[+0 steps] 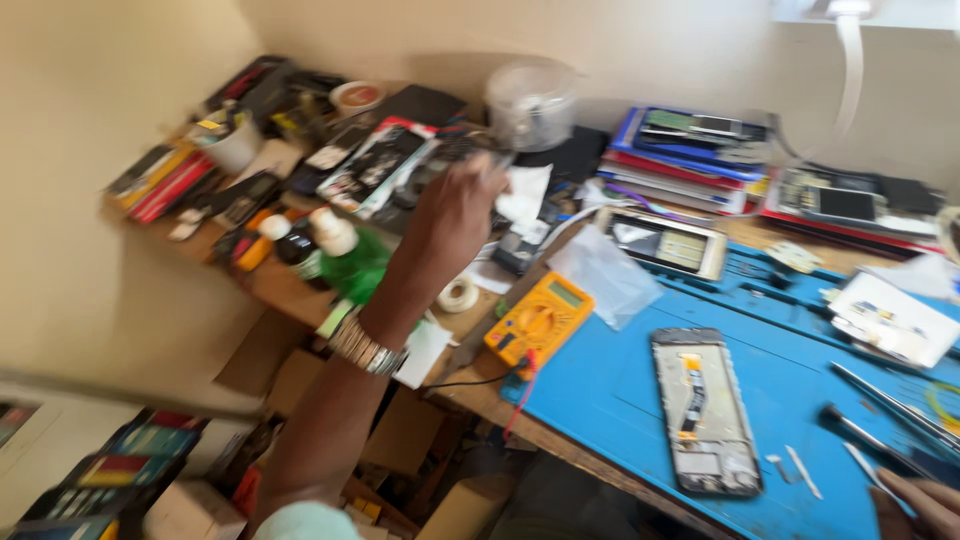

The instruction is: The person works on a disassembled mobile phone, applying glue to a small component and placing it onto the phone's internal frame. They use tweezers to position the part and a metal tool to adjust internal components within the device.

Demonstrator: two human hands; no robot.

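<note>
My left hand [455, 210] reaches out over the back left of a cluttered wooden bench, with a metal watch band on its wrist. Its fingers close around something small near a pile of phone parts [375, 165]; blur hides what it is. Only the fingertips of my right hand [920, 503] show at the bottom right corner, resting on the blue work mat [610, 390] beside dark tools [865, 435]. An opened phone [703, 410] lies on the mat with its insides showing. A yellow multimeter [538, 322] sits at the mat's left edge.
Two bottles, one green [350, 255], stand left of my arm. A roll of tape [460, 294], a clear round container [530, 103], stacked boxes and phones [685, 150], and a phone screen [665, 243] crowd the back. Cardboard boxes [400, 430] sit under the bench.
</note>
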